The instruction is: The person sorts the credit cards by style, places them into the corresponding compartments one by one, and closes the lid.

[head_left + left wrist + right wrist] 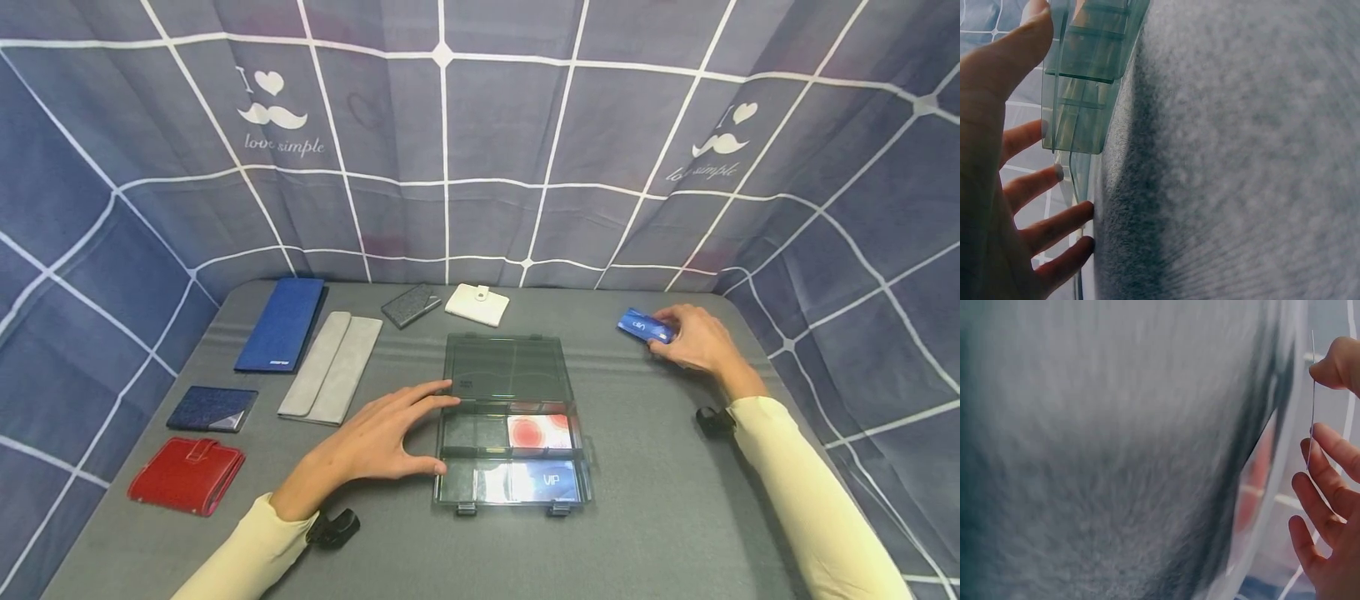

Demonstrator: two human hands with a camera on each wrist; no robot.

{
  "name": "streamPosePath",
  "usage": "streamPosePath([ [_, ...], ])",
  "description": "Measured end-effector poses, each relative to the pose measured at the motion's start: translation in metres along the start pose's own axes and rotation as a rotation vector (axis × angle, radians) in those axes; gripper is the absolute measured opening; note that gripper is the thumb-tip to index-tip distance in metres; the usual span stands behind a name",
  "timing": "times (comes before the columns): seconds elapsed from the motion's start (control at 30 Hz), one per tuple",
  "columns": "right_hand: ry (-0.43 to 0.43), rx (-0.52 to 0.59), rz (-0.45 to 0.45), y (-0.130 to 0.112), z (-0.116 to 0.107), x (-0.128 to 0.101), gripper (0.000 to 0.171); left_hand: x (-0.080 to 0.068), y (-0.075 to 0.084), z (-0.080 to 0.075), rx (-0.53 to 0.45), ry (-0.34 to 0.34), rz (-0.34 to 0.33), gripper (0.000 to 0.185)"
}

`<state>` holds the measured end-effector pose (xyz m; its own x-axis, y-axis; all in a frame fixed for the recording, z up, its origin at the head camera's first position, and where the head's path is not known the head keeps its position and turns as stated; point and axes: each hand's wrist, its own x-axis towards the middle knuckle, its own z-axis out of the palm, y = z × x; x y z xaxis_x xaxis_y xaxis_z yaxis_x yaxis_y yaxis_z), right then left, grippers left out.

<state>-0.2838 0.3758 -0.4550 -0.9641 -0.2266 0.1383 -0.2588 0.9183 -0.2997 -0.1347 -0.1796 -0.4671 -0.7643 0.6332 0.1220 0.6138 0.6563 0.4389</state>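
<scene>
The right hand (693,340) pinches a blue card (643,326) near the worktop's far right edge, well right of the clear box (510,367), which the open left hand (375,442) touches.

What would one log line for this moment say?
left hand: open, touching clear organizer box | right hand: pinching blue card | box: two cards inside | table: wallets at left

Staged recording booth: grid-print curtain (480,150) w/ moustache logo encloses grey felt table (660,500); wallets laid out.
</scene>
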Motion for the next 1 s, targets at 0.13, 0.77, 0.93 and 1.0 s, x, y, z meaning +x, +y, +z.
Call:
streamPosePath([
  [0.13,0.006,0.014,-0.041,-0.014,0.001,-0.008,0.056,-0.001,0.0,0.0,-0.002,0.004,-0.002,0.092],
  [0.77,0.131,0.025,-0.345,-0.102,-0.005,-0.076,0.049,-0.001,-0.001,0.001,0.003,0.01,0.006,0.092],
  [0.93,0.135,0.02,-0.409,-0.123,-0.006,-0.095,0.052,-0.001,-0.001,0.0,0.006,0.01,0.009,0.092],
  [1.0,0.131,0.018,-0.441,-0.132,-0.006,-0.101,0.054,-0.001,-0.001,0.0,0.007,0.007,0.01,0.092],
])
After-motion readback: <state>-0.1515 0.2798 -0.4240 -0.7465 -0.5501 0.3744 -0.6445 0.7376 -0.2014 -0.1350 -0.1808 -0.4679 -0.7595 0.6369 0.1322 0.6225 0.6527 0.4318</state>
